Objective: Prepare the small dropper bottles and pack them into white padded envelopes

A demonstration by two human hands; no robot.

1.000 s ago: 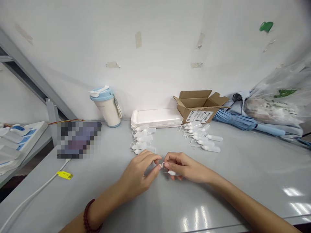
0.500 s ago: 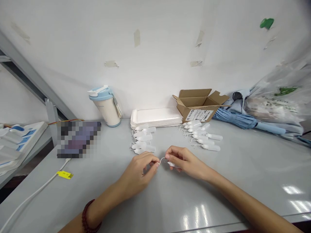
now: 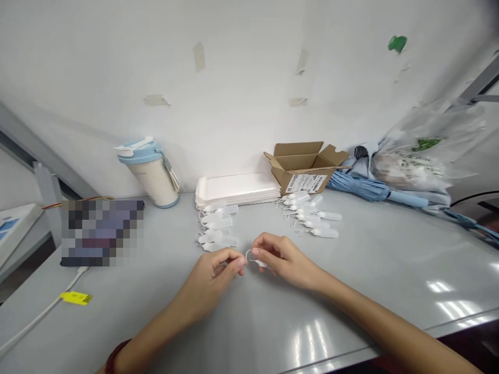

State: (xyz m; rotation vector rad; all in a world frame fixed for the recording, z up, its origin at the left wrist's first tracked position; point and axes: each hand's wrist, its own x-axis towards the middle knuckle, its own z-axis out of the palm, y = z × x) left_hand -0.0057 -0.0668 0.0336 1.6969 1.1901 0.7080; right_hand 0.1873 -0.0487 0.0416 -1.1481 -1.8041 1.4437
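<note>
The left hand (image 3: 214, 275) is almost closed, with its thumb and finger pinched together at the low end of a thin, bendy white string (image 3: 247, 254). The right hand (image 3: 286, 259) is curled partly shut. Its thumb and finger pinch the top end of the string, and it also holds a little white bottle (image 3: 261, 264) with a thin, pointy tip. The tip points at the left hand — the rest of the bottle is hidden by fingers. Both hands are above the gray table (image 3: 234, 327), near its middle.

Past the hands lie two bunches of small bottles, a left bunch (image 3: 217, 223) and a right bunch (image 3: 314, 215). Behind them are a flat white stack (image 3: 241, 188) and an open brown box (image 3: 302, 179). A cup (image 3: 154, 182) with a blue lid stands by the wall — a blue umbrella (image 3: 360, 187) lies right of the box.
</note>
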